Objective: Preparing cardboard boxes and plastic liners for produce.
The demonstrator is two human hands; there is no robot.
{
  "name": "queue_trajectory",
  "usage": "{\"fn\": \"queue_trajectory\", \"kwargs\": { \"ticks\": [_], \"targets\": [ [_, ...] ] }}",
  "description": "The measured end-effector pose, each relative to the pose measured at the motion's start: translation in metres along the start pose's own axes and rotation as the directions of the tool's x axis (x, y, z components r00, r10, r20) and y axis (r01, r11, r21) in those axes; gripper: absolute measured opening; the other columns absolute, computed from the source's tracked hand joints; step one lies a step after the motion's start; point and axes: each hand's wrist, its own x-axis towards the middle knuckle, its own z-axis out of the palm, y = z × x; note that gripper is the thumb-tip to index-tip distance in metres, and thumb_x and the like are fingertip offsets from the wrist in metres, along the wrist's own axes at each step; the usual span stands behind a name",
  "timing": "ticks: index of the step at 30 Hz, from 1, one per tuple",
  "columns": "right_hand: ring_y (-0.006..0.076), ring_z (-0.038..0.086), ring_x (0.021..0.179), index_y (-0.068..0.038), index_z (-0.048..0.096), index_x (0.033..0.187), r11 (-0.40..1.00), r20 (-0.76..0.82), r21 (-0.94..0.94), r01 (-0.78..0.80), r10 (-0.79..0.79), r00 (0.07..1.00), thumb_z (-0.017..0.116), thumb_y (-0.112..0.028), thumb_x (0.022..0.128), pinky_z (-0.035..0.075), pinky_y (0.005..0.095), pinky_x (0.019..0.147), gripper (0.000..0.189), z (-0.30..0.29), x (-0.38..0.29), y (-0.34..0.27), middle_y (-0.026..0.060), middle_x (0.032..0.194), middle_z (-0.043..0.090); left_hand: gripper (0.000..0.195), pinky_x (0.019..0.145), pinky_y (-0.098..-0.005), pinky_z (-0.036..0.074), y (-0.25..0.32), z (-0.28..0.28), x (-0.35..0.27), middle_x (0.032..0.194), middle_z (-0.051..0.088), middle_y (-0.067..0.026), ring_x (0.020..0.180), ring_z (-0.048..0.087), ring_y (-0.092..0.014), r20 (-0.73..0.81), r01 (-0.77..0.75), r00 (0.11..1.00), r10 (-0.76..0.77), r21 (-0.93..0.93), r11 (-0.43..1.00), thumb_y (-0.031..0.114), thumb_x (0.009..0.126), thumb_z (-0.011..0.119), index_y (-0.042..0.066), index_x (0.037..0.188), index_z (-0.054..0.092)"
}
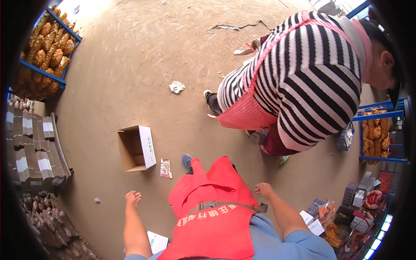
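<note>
My left hand (133,199) hangs over the dirt-coloured floor with its fingers loosely bent and nothing in it. Above it in the view, an open cardboard box (139,148) lies on its side, its dark inside facing left and its white printed side to the right. My right hand (264,189) is also empty, fingers loosely curled, beside my red apron (211,224). Between the box and my blue shoe (187,161) lies a flat printed wrapper (165,168). Another white box (157,241) shows partly behind my left arm.
A person in a striped top (302,74) bends close by on the right; their hands are mostly hidden. Flattened cartons (34,146) are stacked at left. Blue racks hold filled net bags (48,48), (375,133). Crumpled paper (176,87) lies on the floor. People and boxes (359,198) appear lower right.
</note>
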Motion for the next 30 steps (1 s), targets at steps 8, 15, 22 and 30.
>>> {"fn": "queue_trajectory", "kwargs": {
  "ticks": [8,15,22,30],
  "targets": [
    [0.0269,0.067,0.077,0.002,0.058,0.106,0.846,0.178,-0.469,0.254,-0.191,0.965,0.046,-0.021,0.091,0.054,0.037,0.063,0.03,0.058,-0.017,0.087,0.0173,0.087,0.067,0.028,0.049,-0.0248,0.05,0.166,0.155,0.01,0.084,0.065,-0.0144,0.063,0.063,-0.018,0.275,-0.236,0.938,0.213,0.051,0.971,0.018,0.089,0.048,-0.001,0.109,0.053],
    [0.028,0.067,0.077,0.002,0.056,0.109,0.978,0.081,-0.118,0.175,-0.166,0.983,0.048,-0.022,0.091,0.055,0.0381,0.064,0.031,0.095,0.008,0.007,0.0182,0.09,0.067,0.03,0.063,-0.0278,0.052,0.266,0.358,-0.117,0.09,0.066,-0.0149,0.074,0.066,-0.019,0.695,-0.563,0.658,0.29,0.198,0.802,0.02,0.091,0.049,-0.002,0.11,0.054],
    [0.0292,0.067,0.078,0.002,0.054,0.113,0.941,0.007,0.33,0.073,-0.08,0.997,0.049,-0.022,0.091,0.055,0.0395,0.066,0.033,0.071,0.03,-0.046,0.0193,0.093,0.066,0.025,0.06,-0.0329,0.052,0.346,0.445,-0.078,0.089,0.066,-0.0146,0.073,0.066,-0.023,0.617,-0.532,0.772,0.154,0.495,0.687,0.018,0.091,0.048,0.001,0.108,0.055],
    [0.0282,0.067,0.079,0.002,0.05,0.119,0.565,-0.046,0.824,-0.03,0.119,0.992,0.047,-0.021,0.093,0.056,0.0377,0.067,0.035,-0.026,0.036,-0.142,0.0202,0.097,0.065,0.023,0.057,-0.0355,0.052,0.432,0.631,-0.091,0.085,0.067,-0.0167,0.068,0.066,-0.024,0.569,-0.539,0.811,0.132,0.641,0.546,0.017,0.089,0.049,0.0,0.101,0.058]
  ]
}}
